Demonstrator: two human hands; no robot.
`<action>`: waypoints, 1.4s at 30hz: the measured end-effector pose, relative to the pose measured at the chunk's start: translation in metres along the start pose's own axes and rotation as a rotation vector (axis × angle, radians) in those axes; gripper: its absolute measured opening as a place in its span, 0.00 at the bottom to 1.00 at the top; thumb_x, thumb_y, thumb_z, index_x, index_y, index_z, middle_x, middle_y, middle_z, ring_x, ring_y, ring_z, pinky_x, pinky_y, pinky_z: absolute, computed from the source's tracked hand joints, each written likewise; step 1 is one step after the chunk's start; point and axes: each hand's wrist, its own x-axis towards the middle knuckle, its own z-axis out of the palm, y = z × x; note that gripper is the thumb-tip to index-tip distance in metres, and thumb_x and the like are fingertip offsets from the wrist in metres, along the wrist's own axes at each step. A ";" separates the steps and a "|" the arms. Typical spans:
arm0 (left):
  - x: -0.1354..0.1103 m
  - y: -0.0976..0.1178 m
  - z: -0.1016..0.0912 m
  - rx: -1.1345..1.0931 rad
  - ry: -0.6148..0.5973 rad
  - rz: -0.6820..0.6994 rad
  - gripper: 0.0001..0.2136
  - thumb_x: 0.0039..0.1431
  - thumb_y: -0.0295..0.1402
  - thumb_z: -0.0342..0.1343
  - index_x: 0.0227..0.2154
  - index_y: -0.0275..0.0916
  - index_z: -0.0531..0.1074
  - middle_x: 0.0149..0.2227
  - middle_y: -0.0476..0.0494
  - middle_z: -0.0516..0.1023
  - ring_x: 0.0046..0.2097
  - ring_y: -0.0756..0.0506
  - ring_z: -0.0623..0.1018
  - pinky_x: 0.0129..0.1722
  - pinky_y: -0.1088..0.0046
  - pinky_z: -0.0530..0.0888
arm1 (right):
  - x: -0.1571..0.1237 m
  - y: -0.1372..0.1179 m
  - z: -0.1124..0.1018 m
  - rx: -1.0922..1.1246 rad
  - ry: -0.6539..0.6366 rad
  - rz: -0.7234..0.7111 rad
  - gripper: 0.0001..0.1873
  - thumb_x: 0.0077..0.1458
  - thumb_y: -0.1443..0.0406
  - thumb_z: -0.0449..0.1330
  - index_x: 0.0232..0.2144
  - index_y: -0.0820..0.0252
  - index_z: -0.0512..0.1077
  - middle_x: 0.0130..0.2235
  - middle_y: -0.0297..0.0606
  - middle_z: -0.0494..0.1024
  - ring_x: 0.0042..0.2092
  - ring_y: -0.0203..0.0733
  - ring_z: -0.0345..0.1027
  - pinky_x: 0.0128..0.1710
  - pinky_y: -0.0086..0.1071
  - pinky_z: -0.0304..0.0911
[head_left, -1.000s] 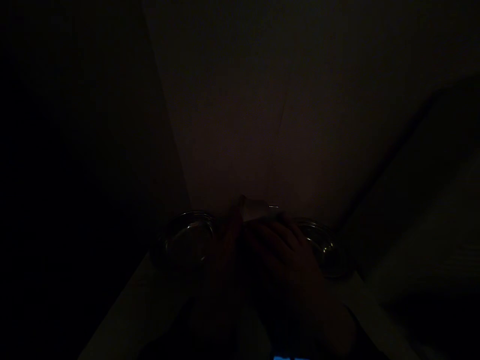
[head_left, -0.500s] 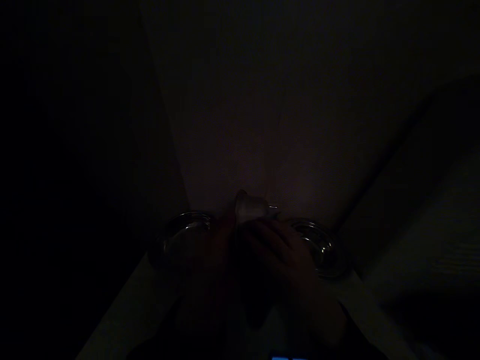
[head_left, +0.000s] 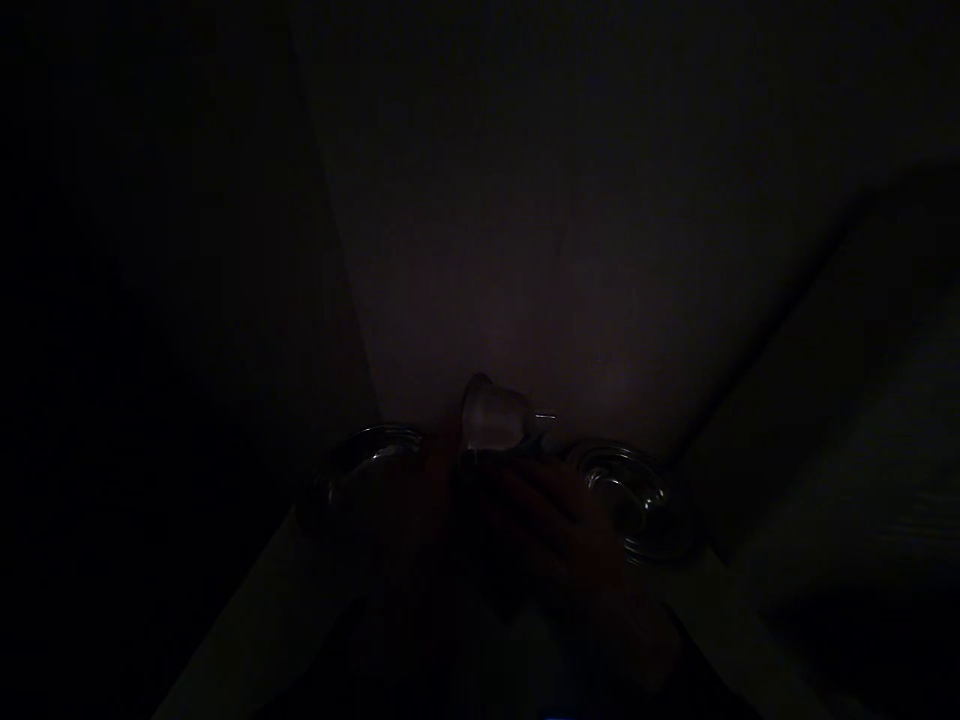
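Note:
The light is very dim. A pale cup-shaped thing (head_left: 495,418) lies tilted on its side between my hands, its wide rim to the left. My left hand (head_left: 427,490) is against the rim end and seems to hold it; its fingers are mostly lost in the dark. Just below the cup shape, my right hand (head_left: 559,520) has its fingers bent round something dark that I cannot make out. This dark shape hangs down between the hands. A short shiny rod or edge (head_left: 545,415) shows right of the cup shape.
A shiny round metal dish (head_left: 375,432) stands at the left, partly behind my left hand. Another shiny dish (head_left: 660,545) is at the right. Both rest on a pale surface (head_left: 247,610) with a slanting left edge. Dim upright panels rise behind.
The cup-shaped thing has shifted slightly left and shows more of its side. My right hand has moved slightly down and left, away from its surface. The dishes stay put.

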 end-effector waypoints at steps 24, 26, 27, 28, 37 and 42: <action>-0.007 0.003 0.003 0.027 0.007 -0.081 0.15 0.44 0.48 0.61 0.23 0.39 0.75 0.26 0.43 0.80 0.32 0.43 0.79 0.31 0.70 0.72 | 0.001 0.007 -0.005 0.043 0.042 0.188 0.19 0.60 0.70 0.52 0.54 0.60 0.68 0.52 0.45 0.74 0.55 0.47 0.63 0.49 0.42 0.68; -0.010 0.004 0.004 0.063 0.030 -0.088 0.14 0.43 0.47 0.62 0.21 0.39 0.75 0.24 0.44 0.79 0.31 0.42 0.78 0.30 0.69 0.72 | 0.002 0.012 -0.007 0.066 0.060 0.275 0.20 0.60 0.70 0.52 0.55 0.56 0.67 0.52 0.43 0.73 0.55 0.46 0.64 0.50 0.43 0.67; -0.011 0.005 0.004 0.081 0.053 -0.092 0.13 0.42 0.46 0.62 0.21 0.39 0.75 0.24 0.44 0.79 0.30 0.42 0.78 0.29 0.70 0.71 | 0.002 0.014 -0.008 0.076 0.073 0.320 0.20 0.60 0.70 0.53 0.55 0.54 0.67 0.52 0.43 0.73 0.54 0.45 0.64 0.50 0.43 0.67; -0.013 0.006 0.005 0.091 0.084 -0.093 0.13 0.42 0.45 0.63 0.20 0.39 0.75 0.23 0.45 0.79 0.30 0.43 0.78 0.28 0.70 0.71 | 0.002 0.016 -0.009 0.083 0.091 0.355 0.20 0.60 0.70 0.53 0.54 0.53 0.67 0.52 0.42 0.73 0.53 0.44 0.66 0.50 0.42 0.68; -0.009 0.007 0.006 -0.120 -0.054 -0.039 0.11 0.42 0.42 0.63 0.21 0.37 0.76 0.24 0.45 0.79 0.30 0.44 0.78 0.27 0.72 0.72 | 0.002 0.003 -0.011 0.008 0.038 0.187 0.19 0.58 0.70 0.55 0.53 0.58 0.69 0.51 0.44 0.74 0.54 0.48 0.63 0.48 0.43 0.67; -0.010 0.004 0.003 -0.004 -0.085 -0.055 0.12 0.43 0.43 0.63 0.22 0.38 0.77 0.26 0.45 0.80 0.32 0.44 0.79 0.28 0.73 0.72 | 0.002 0.008 -0.010 0.032 0.079 0.233 0.21 0.59 0.70 0.54 0.54 0.55 0.67 0.51 0.43 0.74 0.54 0.47 0.65 0.49 0.44 0.68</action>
